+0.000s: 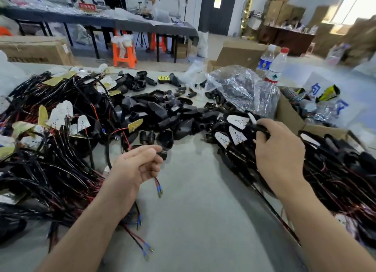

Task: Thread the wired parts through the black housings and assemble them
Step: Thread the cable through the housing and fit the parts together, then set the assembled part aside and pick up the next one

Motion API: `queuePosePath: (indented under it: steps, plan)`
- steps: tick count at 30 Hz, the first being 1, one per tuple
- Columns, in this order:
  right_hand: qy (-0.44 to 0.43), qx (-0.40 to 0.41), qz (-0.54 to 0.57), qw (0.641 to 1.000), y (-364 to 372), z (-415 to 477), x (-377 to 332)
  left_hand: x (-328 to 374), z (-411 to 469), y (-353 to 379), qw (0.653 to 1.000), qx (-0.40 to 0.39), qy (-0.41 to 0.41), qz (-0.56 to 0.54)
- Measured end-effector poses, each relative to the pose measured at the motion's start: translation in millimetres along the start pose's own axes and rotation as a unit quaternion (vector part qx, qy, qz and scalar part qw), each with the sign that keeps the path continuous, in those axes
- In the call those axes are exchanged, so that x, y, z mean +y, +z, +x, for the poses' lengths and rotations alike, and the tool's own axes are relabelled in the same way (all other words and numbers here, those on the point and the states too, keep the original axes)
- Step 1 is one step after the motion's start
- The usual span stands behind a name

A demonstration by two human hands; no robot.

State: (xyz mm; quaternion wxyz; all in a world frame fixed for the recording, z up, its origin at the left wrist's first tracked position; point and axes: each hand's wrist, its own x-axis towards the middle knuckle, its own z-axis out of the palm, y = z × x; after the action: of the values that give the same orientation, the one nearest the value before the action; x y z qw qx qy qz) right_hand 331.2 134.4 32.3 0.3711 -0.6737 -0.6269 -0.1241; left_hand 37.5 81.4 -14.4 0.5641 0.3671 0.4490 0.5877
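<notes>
My left hand (136, 165) is palm-up above the table and pinches a small black piece (162, 154) at its fingertips; a red and black wire pair with blue terminals (159, 188) hangs below the fingers. My right hand (278, 149) grips a black assembled part (260, 128) at the top of the finished pile (335, 170) on the right. Loose black housings (168, 113) lie heaped across the middle. A big tangle of wired parts with white and yellow plates (50, 129) covers the left side.
A crumpled clear plastic bag (240, 88) and two water bottles (272, 64) stand behind the housings. A cardboard box (289, 117) with bagged items sits at right. Loose wire ends (142, 241) lie near the front on the grey table (199, 220). People sit at a far table.
</notes>
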Motion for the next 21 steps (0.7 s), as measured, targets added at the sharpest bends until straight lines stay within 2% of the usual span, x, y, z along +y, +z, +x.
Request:
queuePosePath:
  steps: [3,5,6,8,10,14,18,21]
  plan:
    - [-0.009,-0.026,-0.01,1.0,14,-18,11,-4,0,5,0.998,0.037,0.018,0.051]
    - [-0.026,-0.037,-0.001,0.999,19,-28,10,-9,0,5,0.98,0.082,0.082,0.161]
    - [-0.038,-0.033,0.013,0.999,20,-32,8,-12,-1,5,0.954,0.106,0.132,0.246]
    - [-0.076,-0.02,0.033,0.996,23,-39,1,-18,-8,6,0.874,0.14,0.216,0.413]
    - [-0.118,-0.021,0.045,0.992,27,-47,-12,-21,-11,10,0.813,0.152,0.253,0.502]
    - [-0.162,-0.072,0.088,0.98,38,-65,-52,-26,-8,12,0.754,0.158,0.205,0.603]
    - [-0.171,-0.193,0.106,0.96,59,-76,-81,-25,-7,10,0.746,0.16,0.159,0.627]
    - [-0.149,-0.251,0.16,0.943,75,-76,-105,-24,-5,5,0.719,0.17,0.158,0.655]
